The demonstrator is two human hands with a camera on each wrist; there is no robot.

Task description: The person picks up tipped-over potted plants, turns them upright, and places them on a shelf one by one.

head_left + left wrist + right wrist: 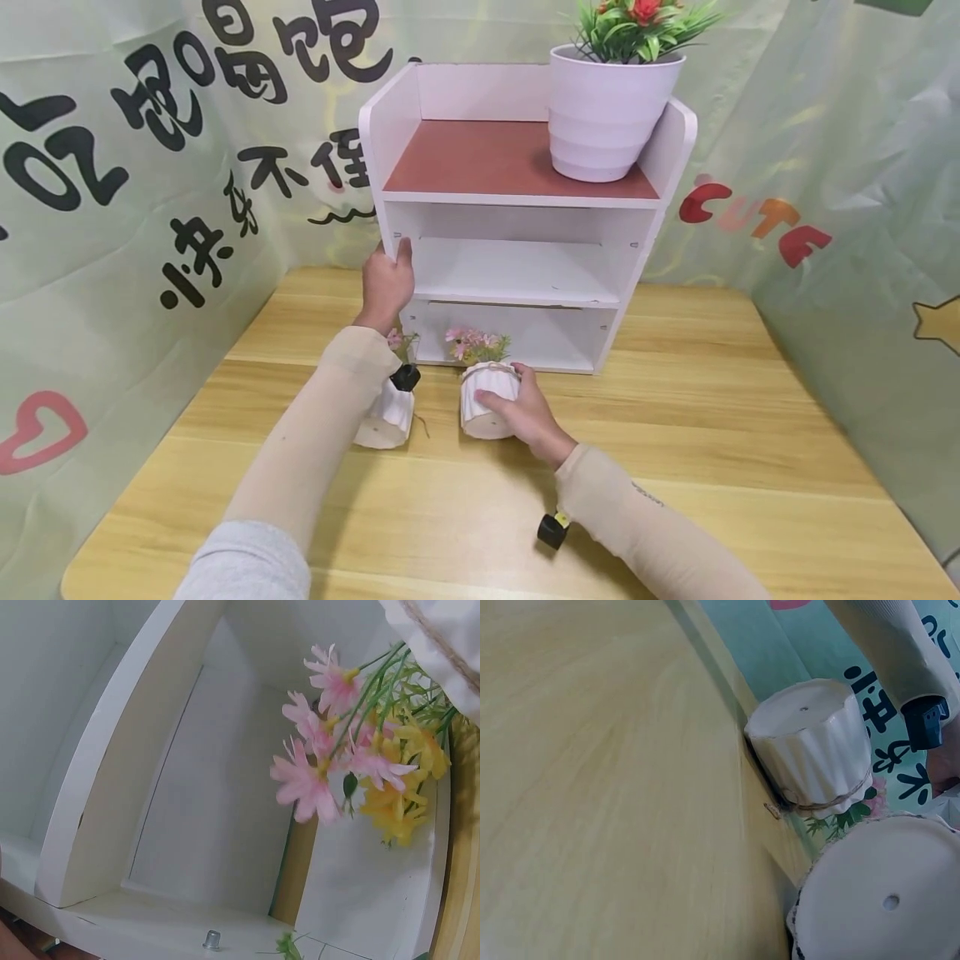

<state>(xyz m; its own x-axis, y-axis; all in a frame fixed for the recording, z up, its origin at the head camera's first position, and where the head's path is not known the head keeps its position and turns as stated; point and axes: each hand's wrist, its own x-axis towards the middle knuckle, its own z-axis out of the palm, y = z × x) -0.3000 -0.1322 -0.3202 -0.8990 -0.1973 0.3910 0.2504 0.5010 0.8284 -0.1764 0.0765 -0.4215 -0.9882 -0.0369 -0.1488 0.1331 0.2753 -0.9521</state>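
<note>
A small white shelf unit (517, 271) with a red-brown top board stands on the table. My left hand (386, 283) grips its left side panel, thumb along the front edge. With my right hand (521, 412) I hold a white ridged flower pot (483, 417), its fingers and thumb around the side. This pot is tipped, its base (885, 900) and drain hole facing the right wrist camera, its pink flowers (476, 343) towards the lowest compartment. Under my left forearm a second white pot (810, 742) tied with twine lies on its side. Pink and yellow flowers (352, 750) fill part of the left wrist view.
A large white pot (611, 112) with a red-flowered plant stands on the top board at the right. A metal shelf peg (212, 940) juts from an inner wall. The wooden table (735, 433) meets printed cloth backdrops (840, 167) at the back and sides.
</note>
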